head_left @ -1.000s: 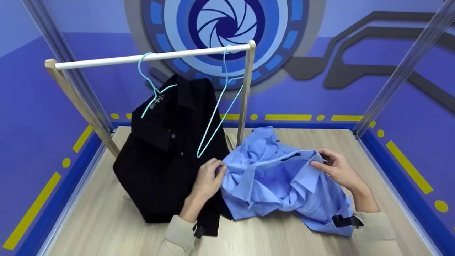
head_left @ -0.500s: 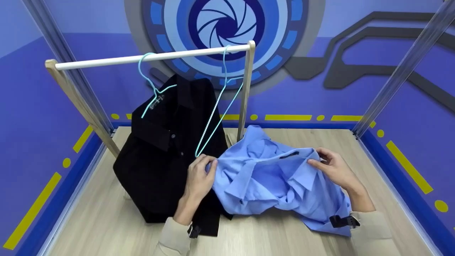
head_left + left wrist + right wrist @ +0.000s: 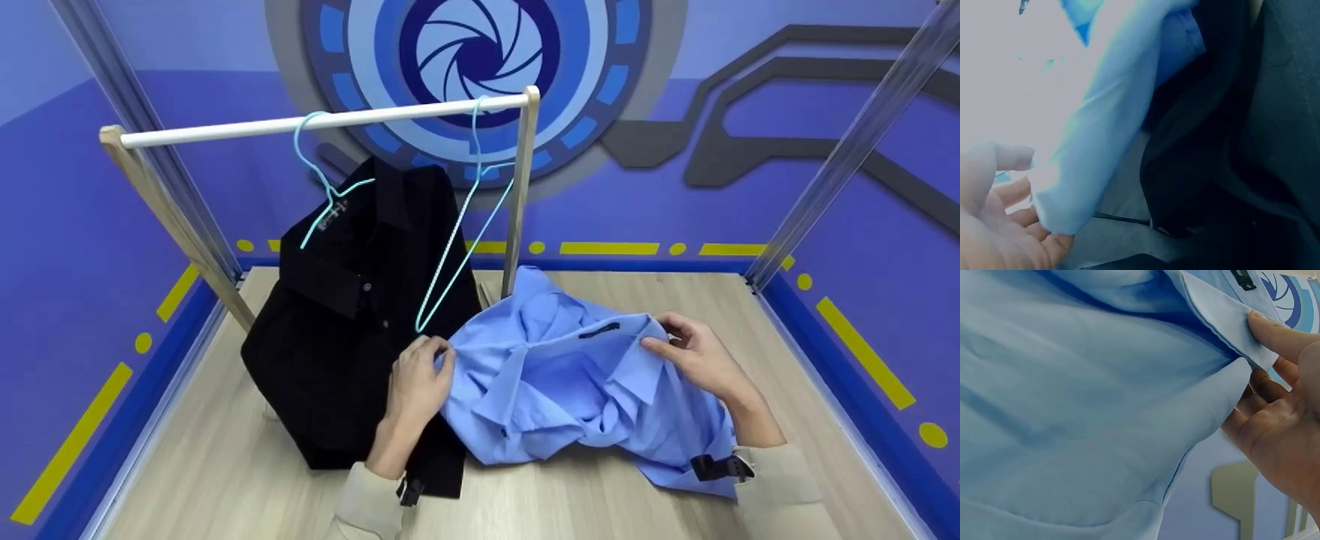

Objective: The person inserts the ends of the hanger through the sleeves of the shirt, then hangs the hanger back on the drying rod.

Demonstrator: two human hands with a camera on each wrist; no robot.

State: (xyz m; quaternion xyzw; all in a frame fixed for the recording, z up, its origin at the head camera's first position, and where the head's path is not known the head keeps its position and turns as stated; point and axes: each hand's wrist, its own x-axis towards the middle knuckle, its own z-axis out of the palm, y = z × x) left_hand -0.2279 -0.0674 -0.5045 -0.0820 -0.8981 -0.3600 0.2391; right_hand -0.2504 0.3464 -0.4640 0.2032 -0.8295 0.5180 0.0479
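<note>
A light blue collared shirt [image 3: 555, 375] is spread between both hands above the wooden tabletop, its neck opening facing up with a small dark label inside. My left hand [image 3: 418, 382] pinches the shirt's left shoulder, and in the left wrist view thumb and fingers [image 3: 1016, 191] close on the blue cloth. At the collar's right side my right hand [image 3: 701, 352] pinches the fabric, thumb on the collar [image 3: 1241, 323] in the right wrist view. Just above the left hand dangles the lower corner of a bare turquoise hanger [image 3: 442, 289].
A clothes rack with a white rail [image 3: 225, 135] and wooden legs stands behind. From it hangs a black shirt [image 3: 330, 360] on another turquoise hanger [image 3: 309, 154], its hem reaching the tabletop [image 3: 202, 442]. Blue walls [image 3: 750, 210] enclose the table's back and sides.
Both hands have shifted left with the blue shirt, the left hand more, so the cloth is stretched wider. The bare hanger swung slightly and hangs nearly as before.
</note>
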